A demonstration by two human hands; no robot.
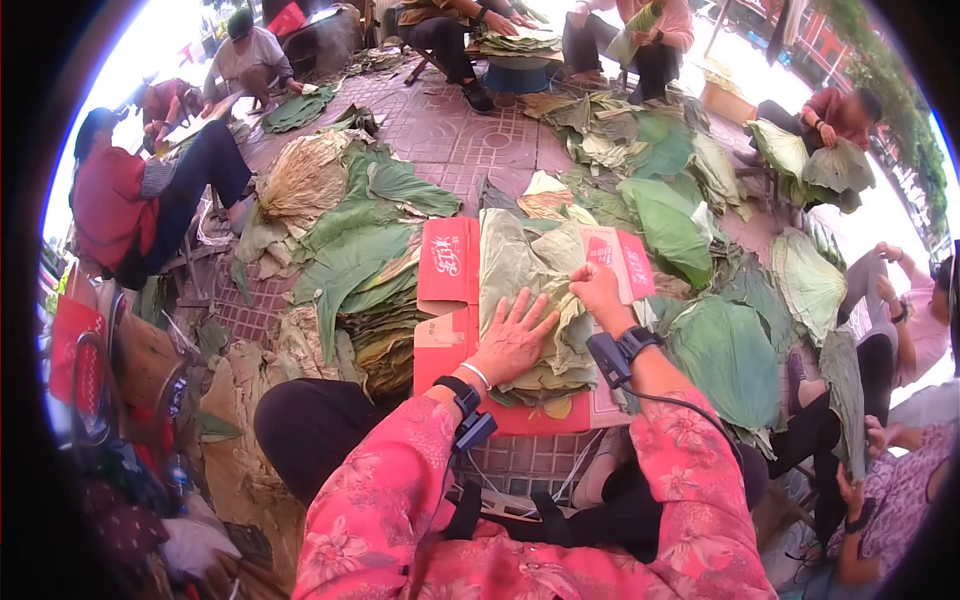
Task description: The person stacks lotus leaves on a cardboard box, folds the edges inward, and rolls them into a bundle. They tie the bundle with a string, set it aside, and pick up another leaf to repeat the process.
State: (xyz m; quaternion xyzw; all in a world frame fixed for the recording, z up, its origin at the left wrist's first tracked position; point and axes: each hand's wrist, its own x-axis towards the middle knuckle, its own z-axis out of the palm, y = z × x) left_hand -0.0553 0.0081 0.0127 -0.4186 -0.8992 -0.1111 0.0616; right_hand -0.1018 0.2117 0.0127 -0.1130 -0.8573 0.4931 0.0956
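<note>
A stack of dried, pale green lotus leaves (520, 262) lies in front of me on opened red cardboard (447, 340). My left hand (512, 338) rests flat on the stack with its fingers spread. At the right side of the stack, my right hand (597, 292) is closed in a pinch at the leaf edge, beside a red cardboard flap (632, 262). Its fingertips partly hide what they hold, which looks like the rim of the top leaf. Both wrists carry dark strapped devices, and a cable runs from the right one.
Piles of green leaves (372, 215) lie to the left, with more leaves (725, 350) to the right. A tan, dry bundle (305, 180) tops the left pile. Several people sit around on the paved ground (455, 130), some handling leaves. A blue tub (517, 74) stands at the back.
</note>
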